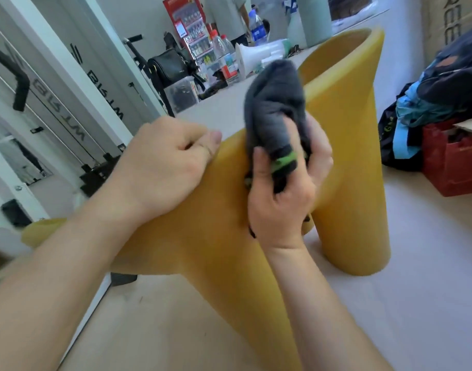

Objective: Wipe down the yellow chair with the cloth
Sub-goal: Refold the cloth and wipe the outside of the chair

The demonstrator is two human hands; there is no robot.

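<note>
In the head view, the yellow chair (pixel 202 236) is resting on the floor (pixel 417 303), directly under both hands. The left hand (pixel 162 167) is gripping its upper edge. Just beside it, the right hand (pixel 285 199) is clutching the grey cloth (pixel 275 103) against the chair.

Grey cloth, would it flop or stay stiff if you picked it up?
Probably floppy: the grey cloth bunches and folds where the right hand grips it. Likely light too, since one hand's curled fingers hold it up.
</note>
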